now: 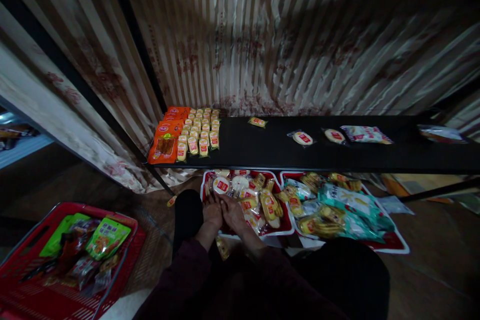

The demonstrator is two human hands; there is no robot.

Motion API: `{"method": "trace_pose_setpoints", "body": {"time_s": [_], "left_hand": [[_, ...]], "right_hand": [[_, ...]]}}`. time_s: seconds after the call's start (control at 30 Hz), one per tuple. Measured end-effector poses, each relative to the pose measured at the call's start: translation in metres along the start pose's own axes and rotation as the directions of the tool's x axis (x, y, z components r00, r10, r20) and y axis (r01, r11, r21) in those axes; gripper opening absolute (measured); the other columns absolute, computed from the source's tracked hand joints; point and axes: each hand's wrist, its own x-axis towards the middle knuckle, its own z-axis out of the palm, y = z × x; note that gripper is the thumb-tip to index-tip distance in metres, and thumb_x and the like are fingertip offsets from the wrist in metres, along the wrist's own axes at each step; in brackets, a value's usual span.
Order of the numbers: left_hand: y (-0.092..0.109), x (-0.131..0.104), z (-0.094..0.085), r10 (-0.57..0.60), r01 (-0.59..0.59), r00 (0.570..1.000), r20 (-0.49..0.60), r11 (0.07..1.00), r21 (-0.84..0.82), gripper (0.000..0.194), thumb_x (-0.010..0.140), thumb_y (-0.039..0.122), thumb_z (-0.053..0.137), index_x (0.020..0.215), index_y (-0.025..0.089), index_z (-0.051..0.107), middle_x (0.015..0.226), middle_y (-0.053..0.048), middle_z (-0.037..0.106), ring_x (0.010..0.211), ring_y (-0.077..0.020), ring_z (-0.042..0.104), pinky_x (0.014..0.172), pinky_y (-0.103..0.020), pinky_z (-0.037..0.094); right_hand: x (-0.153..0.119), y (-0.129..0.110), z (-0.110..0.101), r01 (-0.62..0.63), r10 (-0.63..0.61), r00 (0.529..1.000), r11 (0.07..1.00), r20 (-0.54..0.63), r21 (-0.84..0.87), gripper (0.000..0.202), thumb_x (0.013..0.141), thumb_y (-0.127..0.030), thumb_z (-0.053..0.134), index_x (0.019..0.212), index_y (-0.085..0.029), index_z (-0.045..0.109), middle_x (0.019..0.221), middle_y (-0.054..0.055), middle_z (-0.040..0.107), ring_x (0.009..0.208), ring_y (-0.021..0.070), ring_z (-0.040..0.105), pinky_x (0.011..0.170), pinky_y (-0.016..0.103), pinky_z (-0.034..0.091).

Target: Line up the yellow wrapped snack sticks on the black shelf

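Observation:
My left hand (212, 214) and my right hand (232, 212) are side by side at the left edge of a red, white-rimmed tray (291, 225) of wrapped snacks. Their fingers reach toward a round white wrapped cracker (221, 185); whether they hold anything is too dim to see. On the black shelf (240, 147) above, small yellow packets (203, 146) stand in rows beside orange packs (165, 142). One yellow packet (258, 121) lies apart, and two round crackers (302, 138) (334, 136) lie farther right.
A second tray (404, 246) with teal bags (350, 200) is at the right. A red basket (131, 222) holding green packs (108, 238) stands at the lower left. Dark metal posts (135, 30) rise at the left, before a striped curtain (255, 35).

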Motion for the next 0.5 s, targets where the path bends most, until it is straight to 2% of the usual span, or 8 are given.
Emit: {"method": "trace_pose_setpoints", "body": {"time_s": [0.1, 0.2, 0.27, 0.33, 0.4, 0.5], "left_hand": [[0.001, -0.003, -0.008, 0.004, -0.007, 0.999, -0.041, 0.998, -0.064, 0.045, 0.084, 0.01, 0.035, 0.127, 0.011, 0.049, 0.119, -0.021, 0.057, 0.107, -0.0287, 0.056, 0.092, -0.043, 0.041], [0.001, -0.008, -0.014, 0.0, -0.044, 0.983, -0.182, 0.971, -0.236, 0.046, 0.082, 0.007, 0.036, 0.125, 0.012, 0.051, 0.128, -0.018, 0.052, 0.117, -0.0269, 0.05, 0.099, -0.043, 0.037], [0.0, -0.009, -0.015, -0.031, -0.092, 0.957, -0.288, 0.91, -0.404, 0.045, 0.081, 0.006, 0.036, 0.122, 0.013, 0.053, 0.132, -0.015, 0.049, 0.124, -0.0245, 0.044, 0.104, -0.042, 0.034], [-0.003, -0.007, -0.012, -0.111, -0.117, 0.935, -0.337, 0.8, -0.588, 0.042, 0.08, 0.008, 0.038, 0.118, 0.015, 0.055, 0.131, -0.013, 0.051, 0.126, -0.0222, 0.043, 0.106, -0.04, 0.033], [-0.006, -0.005, -0.004, -0.206, -0.077, 0.942, -0.267, 0.64, -0.765, 0.038, 0.08, 0.011, 0.043, 0.116, 0.016, 0.056, 0.126, -0.012, 0.055, 0.121, -0.021, 0.048, 0.104, -0.038, 0.037], [-0.008, -0.002, 0.008, -0.254, 0.052, 0.966, -0.046, 0.365, -0.93, 0.037, 0.079, 0.014, 0.048, 0.115, 0.014, 0.056, 0.118, -0.011, 0.062, 0.11, -0.018, 0.058, 0.097, -0.034, 0.043]], "right_hand": [[-0.001, 0.009, -0.002, -0.068, 0.071, 0.997, 0.992, -0.026, 0.103, 0.035, 0.083, -0.019, 0.041, 0.107, -0.018, 0.066, 0.107, 0.008, 0.069, 0.101, 0.02, 0.064, 0.094, 0.039, 0.048], [-0.001, 0.016, -0.003, -0.138, 0.155, 0.987, 0.961, -0.051, 0.24, 0.032, 0.083, -0.026, 0.044, 0.104, -0.022, 0.067, 0.105, 0.005, 0.07, 0.099, 0.0198, 0.065, 0.093, 0.041, 0.048], [0.0, 0.018, -0.003, -0.17, 0.206, 0.976, 0.921, -0.067, 0.351, 0.03, 0.083, -0.031, 0.045, 0.102, -0.024, 0.067, 0.103, 0.003, 0.071, 0.098, 0.0195, 0.065, 0.092, 0.042, 0.048], [0.001, 0.018, -0.004, -0.18, 0.24, 0.968, 0.872, -0.077, 0.454, 0.029, 0.083, -0.036, 0.046, 0.1, -0.025, 0.068, 0.104, 0.003, 0.07, 0.099, 0.0196, 0.064, 0.091, 0.044, 0.048], [0.002, 0.016, -0.007, -0.186, 0.258, 0.964, 0.827, -0.065, 0.53, 0.03, 0.083, -0.04, 0.047, 0.099, -0.024, 0.068, 0.104, 0.005, 0.07, 0.099, 0.0203, 0.064, 0.09, 0.044, 0.049], [0.001, 0.011, -0.013, -0.169, 0.226, 0.974, 0.799, -0.028, 0.578, 0.031, 0.082, -0.043, 0.05, 0.097, -0.024, 0.069, 0.104, 0.006, 0.07, 0.098, 0.0216, 0.064, 0.09, 0.044, 0.049]]}}
